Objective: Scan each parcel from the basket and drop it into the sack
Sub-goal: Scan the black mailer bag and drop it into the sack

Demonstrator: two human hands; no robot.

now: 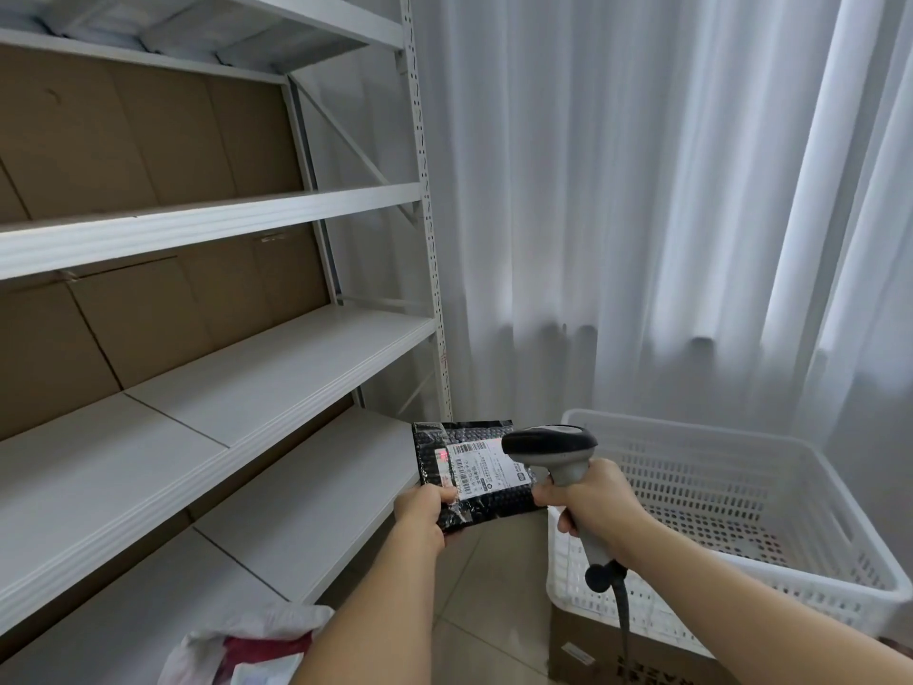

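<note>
Left hand (424, 511) pinching a black bubble-wrap parcel (474, 469) (white label up), right hand (590, 501) gripping a grey handheld scanner (553, 449) — aimed at it, white perforated plastic basket (800, 491) just beside.

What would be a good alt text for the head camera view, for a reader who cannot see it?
A person's left hand holds a black parcel while the right hand aims a handheld scanner at its white label. A white plastic basket stands to the right on a cardboard box, white shelves to the left, and a white sack lies below.
</note>
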